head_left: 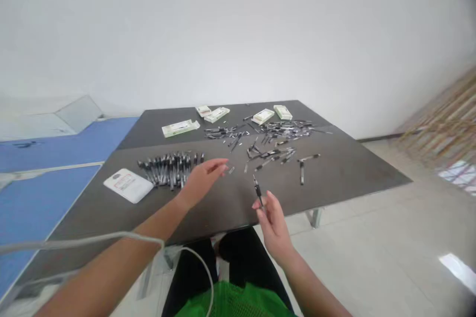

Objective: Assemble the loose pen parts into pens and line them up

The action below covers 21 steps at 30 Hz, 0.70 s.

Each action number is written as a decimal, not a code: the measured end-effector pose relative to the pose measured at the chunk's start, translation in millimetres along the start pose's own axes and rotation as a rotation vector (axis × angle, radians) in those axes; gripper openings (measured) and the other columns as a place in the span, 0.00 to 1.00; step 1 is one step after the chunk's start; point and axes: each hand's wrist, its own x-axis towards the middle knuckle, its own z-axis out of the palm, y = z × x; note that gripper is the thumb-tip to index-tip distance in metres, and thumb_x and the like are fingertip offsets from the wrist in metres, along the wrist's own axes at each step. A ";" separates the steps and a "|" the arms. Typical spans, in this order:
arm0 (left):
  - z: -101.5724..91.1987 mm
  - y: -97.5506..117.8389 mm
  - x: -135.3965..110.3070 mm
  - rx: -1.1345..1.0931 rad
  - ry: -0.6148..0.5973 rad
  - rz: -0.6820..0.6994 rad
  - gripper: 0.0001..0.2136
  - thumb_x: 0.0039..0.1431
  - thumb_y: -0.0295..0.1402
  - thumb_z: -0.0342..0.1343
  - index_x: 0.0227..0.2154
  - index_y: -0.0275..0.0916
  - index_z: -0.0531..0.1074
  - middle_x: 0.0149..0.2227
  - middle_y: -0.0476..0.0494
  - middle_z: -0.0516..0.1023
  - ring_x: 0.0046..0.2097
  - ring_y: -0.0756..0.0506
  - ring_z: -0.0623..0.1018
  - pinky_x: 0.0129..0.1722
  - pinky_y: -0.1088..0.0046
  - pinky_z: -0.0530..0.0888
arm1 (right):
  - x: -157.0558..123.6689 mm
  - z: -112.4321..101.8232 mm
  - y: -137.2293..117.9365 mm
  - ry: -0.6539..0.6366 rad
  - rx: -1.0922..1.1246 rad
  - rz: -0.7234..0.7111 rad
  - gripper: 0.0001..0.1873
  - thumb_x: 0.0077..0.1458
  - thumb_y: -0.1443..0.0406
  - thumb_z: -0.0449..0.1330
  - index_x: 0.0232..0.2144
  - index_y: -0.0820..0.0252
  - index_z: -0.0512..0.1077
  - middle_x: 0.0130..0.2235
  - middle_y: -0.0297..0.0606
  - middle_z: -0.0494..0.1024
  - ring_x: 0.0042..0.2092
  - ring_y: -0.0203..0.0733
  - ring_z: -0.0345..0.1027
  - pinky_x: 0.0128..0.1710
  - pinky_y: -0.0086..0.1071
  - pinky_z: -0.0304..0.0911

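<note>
A pen (pixel 257 187) with a black grip and its tip pointing up is held between the thumb and fingers of my right hand (pixel 275 225), just above the near edge of the table. My left hand (pixel 207 176) reaches over the table with its fingers stretched to the right and apart. Close to its fingertips lie small clear pieces (pixel 231 170), which look like pen caps. Beside my left hand is a row of assembled-looking pens (pixel 169 168), side by side. Toward the right spreads a loose pile of pens and pen parts (pixel 282 131).
Several pale green-and-white boxes (pixel 180 128) lie toward the back of the dark table (pixel 223 213). A white packet (pixel 128 184) rests at the left. Two pens (pixel 302 172) lie apart on the right. A white cable (pixel 111 236) crosses over my left forearm.
</note>
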 end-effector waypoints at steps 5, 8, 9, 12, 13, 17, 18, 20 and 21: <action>7.5 -24.7 52.8 0.186 0.021 -0.075 0.19 0.57 0.39 0.47 0.48 0.36 0.72 0.37 0.44 0.81 0.37 0.46 0.79 0.41 0.73 0.71 | 2.1 -11.6 4.3 0.175 0.003 0.319 0.21 0.61 0.61 0.52 0.56 0.55 0.58 0.33 0.33 0.68 0.35 0.37 0.65 0.40 0.34 0.61; 13.3 -39.4 86.7 0.260 0.038 -0.102 0.19 0.56 0.37 0.48 0.47 0.36 0.73 0.39 0.44 0.81 0.36 0.46 0.79 0.40 0.73 0.72 | 7.4 -17.7 12.2 0.263 0.017 0.419 0.19 0.58 0.57 0.54 0.49 0.59 0.65 0.30 0.33 0.68 0.33 0.37 0.64 0.37 0.33 0.61; 14.4 -43.8 97.8 0.285 0.047 -0.107 0.18 0.56 0.36 0.49 0.47 0.36 0.73 0.39 0.43 0.81 0.36 0.46 0.79 0.40 0.73 0.72 | 9.8 -19.6 15.4 0.279 0.021 0.429 0.19 0.58 0.56 0.55 0.47 0.60 0.66 0.29 0.33 0.67 0.32 0.37 0.64 0.36 0.33 0.61; 16.0 -54.3 129.2 0.384 0.063 -0.119 0.17 0.55 0.35 0.49 0.45 0.36 0.75 0.40 0.42 0.80 0.39 0.43 0.78 0.40 0.71 0.72 | 18.1 -24.0 25.2 0.308 0.009 0.445 0.19 0.56 0.56 0.55 0.46 0.61 0.67 0.28 0.32 0.67 0.31 0.37 0.63 0.35 0.33 0.60; 17.0 -56.6 138.8 0.420 0.063 -0.117 0.16 0.55 0.34 0.50 0.43 0.36 0.76 0.40 0.41 0.80 0.40 0.43 0.78 0.41 0.71 0.71 | 21.0 -24.9 28.3 0.318 0.002 0.446 0.19 0.56 0.56 0.55 0.45 0.61 0.67 0.28 0.32 0.68 0.31 0.37 0.63 0.35 0.33 0.60; 30.4 -59.0 171.2 0.544 0.018 -0.040 0.13 0.56 0.33 0.51 0.40 0.39 0.77 0.44 0.42 0.79 0.46 0.43 0.75 0.45 0.72 0.69 | 29.9 -25.9 38.6 0.340 -0.008 0.440 0.18 0.56 0.56 0.56 0.44 0.62 0.69 0.27 0.32 0.68 0.31 0.37 0.64 0.35 0.33 0.61; 36.3 -58.5 177.4 0.569 -0.003 -0.008 0.12 0.55 0.33 0.52 0.40 0.39 0.77 0.44 0.42 0.79 0.46 0.43 0.75 0.47 0.72 0.68 | 31.1 -25.7 40.3 0.342 -0.006 0.440 0.18 0.56 0.56 0.56 0.44 0.62 0.69 0.27 0.32 0.68 0.31 0.37 0.64 0.35 0.32 0.61; 49.4 -57.0 186.9 0.613 -0.046 0.056 0.11 0.55 0.34 0.54 0.38 0.39 0.78 0.44 0.40 0.78 0.47 0.43 0.74 0.48 0.72 0.67 | 32.3 -25.2 42.3 0.341 -0.011 0.442 0.18 0.56 0.56 0.55 0.44 0.62 0.69 0.27 0.32 0.69 0.31 0.37 0.64 0.35 0.32 0.61; 56.0 -56.5 190.3 0.631 -0.063 0.084 0.11 0.54 0.34 0.55 0.37 0.39 0.78 0.44 0.40 0.78 0.47 0.43 0.74 0.49 0.71 0.66 | 32.4 -24.9 42.6 0.342 -0.017 0.442 0.18 0.56 0.56 0.55 0.44 0.62 0.69 0.27 0.32 0.69 0.31 0.37 0.64 0.35 0.32 0.61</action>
